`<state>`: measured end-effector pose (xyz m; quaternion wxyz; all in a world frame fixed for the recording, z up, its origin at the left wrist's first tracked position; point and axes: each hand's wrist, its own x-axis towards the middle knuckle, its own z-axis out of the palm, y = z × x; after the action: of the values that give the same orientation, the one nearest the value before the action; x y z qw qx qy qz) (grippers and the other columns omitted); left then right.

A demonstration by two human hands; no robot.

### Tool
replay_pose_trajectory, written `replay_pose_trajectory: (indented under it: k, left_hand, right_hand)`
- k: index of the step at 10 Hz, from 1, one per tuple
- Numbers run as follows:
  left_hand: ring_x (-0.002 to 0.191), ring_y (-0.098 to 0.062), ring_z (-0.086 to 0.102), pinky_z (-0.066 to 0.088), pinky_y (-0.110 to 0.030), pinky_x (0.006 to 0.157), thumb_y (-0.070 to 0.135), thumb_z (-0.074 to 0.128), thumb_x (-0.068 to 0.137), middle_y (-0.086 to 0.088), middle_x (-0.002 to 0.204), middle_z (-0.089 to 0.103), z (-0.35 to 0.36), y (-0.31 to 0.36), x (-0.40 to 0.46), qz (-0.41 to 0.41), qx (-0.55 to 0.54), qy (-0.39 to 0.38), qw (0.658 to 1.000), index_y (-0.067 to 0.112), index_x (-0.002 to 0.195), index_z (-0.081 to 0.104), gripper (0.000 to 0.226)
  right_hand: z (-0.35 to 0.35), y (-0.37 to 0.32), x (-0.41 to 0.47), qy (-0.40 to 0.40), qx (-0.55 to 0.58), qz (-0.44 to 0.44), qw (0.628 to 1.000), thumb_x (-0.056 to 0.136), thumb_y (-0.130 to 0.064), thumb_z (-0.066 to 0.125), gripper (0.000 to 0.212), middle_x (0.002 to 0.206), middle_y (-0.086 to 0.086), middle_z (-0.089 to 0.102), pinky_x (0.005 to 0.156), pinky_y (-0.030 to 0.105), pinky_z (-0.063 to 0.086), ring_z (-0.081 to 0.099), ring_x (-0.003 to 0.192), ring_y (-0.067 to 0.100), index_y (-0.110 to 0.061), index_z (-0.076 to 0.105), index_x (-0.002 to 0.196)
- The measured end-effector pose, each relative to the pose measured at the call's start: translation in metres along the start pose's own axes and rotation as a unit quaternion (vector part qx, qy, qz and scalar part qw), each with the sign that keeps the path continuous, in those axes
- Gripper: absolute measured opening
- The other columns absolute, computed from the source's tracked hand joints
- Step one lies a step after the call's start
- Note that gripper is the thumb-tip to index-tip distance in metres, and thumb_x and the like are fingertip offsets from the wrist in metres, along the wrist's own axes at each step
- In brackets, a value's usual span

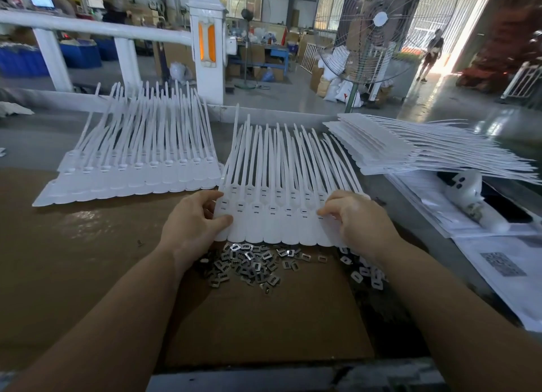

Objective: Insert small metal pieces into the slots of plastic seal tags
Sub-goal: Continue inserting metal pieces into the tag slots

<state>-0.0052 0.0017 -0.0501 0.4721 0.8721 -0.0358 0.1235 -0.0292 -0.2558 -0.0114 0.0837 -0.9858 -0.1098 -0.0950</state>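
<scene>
Both my hands grip one sheet of tags [272,218], left hand [193,224] and right hand [356,220] at its ends, above the metal pieces [249,264].

Counter [35,133] w/ brown cardboard sheet [264,318] over near part. On cardboard: loose pile of small metal pieces [249,264], strip of white seal tags [275,215] just behind them, 2nd strip [137,168] far left. Right side: stacked tag strips [425,145], printed papers [504,268], white tape dispenser [472,198].

Daylight glares through the doorway [445,36]; edges bow, background soft, foreground sharp.
</scene>
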Motion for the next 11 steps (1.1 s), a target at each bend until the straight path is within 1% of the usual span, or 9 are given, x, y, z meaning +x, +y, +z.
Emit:
replay_pose_trajectory:
  k: [1,2,3,4,5,6,7,9,11]
  left_hand:
    - [0.071,-0.007,0.052,0.044,-0.027,0.069,0.017,0.072,0.079,0.008,0.080,0.055,0.001,0.001,0.000,0.001,-0.001,0.000,1.000,0.018,0.123,0.058,0.047]
    - [0.069,-0.007,0.051,0.041,-0.025,0.066,0.017,0.071,0.079,0.009,0.077,0.054,0.001,0.001,-0.001,0.002,-0.004,0.000,1.000,0.018,0.123,0.058,0.046]
    - [0.071,-0.007,0.051,0.040,-0.027,0.068,0.019,0.071,0.080,0.008,0.078,0.053,0.001,0.001,0.000,0.006,0.002,0.002,1.000,0.018,0.123,0.058,0.046]
    - [0.074,-0.010,0.052,0.044,-0.031,0.073,0.019,0.071,0.080,0.006,0.081,0.055,0.001,0.000,0.000,0.005,0.001,-0.002,1.000,0.017,0.124,0.058,0.046]
    - [0.076,-0.010,0.053,0.045,-0.031,0.075,0.019,0.071,0.080,0.007,0.083,0.055,0.001,0.001,0.000,0.007,0.005,-0.002,1.000,0.018,0.124,0.058,0.046]
    - [0.078,-0.009,0.053,0.043,-0.030,0.076,0.019,0.071,0.080,0.008,0.085,0.055,0.001,0.001,0.000,0.008,0.012,0.002,1.000,0.017,0.124,0.058,0.046]
    - [0.077,-0.009,0.052,0.042,-0.030,0.076,0.019,0.071,0.080,0.009,0.085,0.055,0.001,0.001,0.000,0.005,0.018,0.001,1.000,0.018,0.124,0.058,0.046]
    - [0.080,-0.011,0.052,0.041,-0.029,0.075,0.021,0.071,0.080,0.009,0.085,0.054,0.001,0.002,-0.001,0.007,0.022,0.003,1.000,0.018,0.124,0.058,0.046]
    - [0.078,-0.010,0.052,0.041,-0.029,0.074,0.019,0.071,0.080,0.008,0.084,0.055,0.001,0.003,-0.001,0.005,0.020,0.006,1.000,0.017,0.123,0.058,0.045]
  right_hand:
    - [-0.002,-0.001,0.001,-0.015,0.003,0.006,1.000,0.079,0.013,0.051,0.051,0.115,-0.003,0.056,0.091,0.033,0.044,0.051,0.106,0.015,-0.018,0.063,0.118]
    - [-0.003,0.001,-0.008,0.009,0.060,0.016,0.998,0.087,0.008,0.050,0.040,0.119,-0.003,0.060,0.098,0.032,0.041,0.051,0.114,0.014,-0.015,0.066,0.115]
    - [-0.005,0.002,-0.025,0.067,0.116,0.041,0.990,0.089,-0.002,0.055,0.026,0.111,-0.005,0.063,0.098,0.023,0.040,0.055,0.107,0.009,-0.015,0.070,0.104]
    - [-0.009,0.001,-0.043,0.088,0.107,0.050,0.989,0.083,-0.010,0.066,0.014,0.089,-0.014,0.059,0.080,0.017,0.042,0.053,0.081,-0.001,-0.020,0.072,0.092]
    - [-0.014,-0.002,-0.057,0.056,0.091,0.049,0.993,0.080,-0.020,0.071,0.005,0.079,-0.014,0.058,0.076,0.027,0.048,0.055,0.078,0.006,-0.024,0.072,0.083]
    - [-0.016,-0.005,-0.065,0.008,0.030,0.056,0.998,0.080,-0.034,0.069,0.004,0.076,-0.015,0.054,0.072,0.022,0.041,0.049,0.076,0.005,-0.030,0.068,0.081]
    - [-0.015,-0.009,-0.066,-0.008,-0.022,0.048,0.999,0.085,-0.037,0.062,0.011,0.087,-0.012,0.060,0.075,0.022,0.042,0.050,0.079,0.008,-0.030,0.068,0.091]
    - [-0.014,-0.013,-0.066,-0.028,-0.078,0.036,0.996,0.090,-0.021,0.053,0.016,0.101,-0.008,0.061,0.081,0.027,0.043,0.054,0.094,0.016,-0.029,0.062,0.101]
    - [-0.016,-0.016,-0.066,-0.015,-0.052,0.029,0.998,0.090,-0.041,0.053,0.016,0.091,-0.009,0.058,0.075,0.023,0.042,0.051,0.084,0.011,-0.027,0.061,0.092]
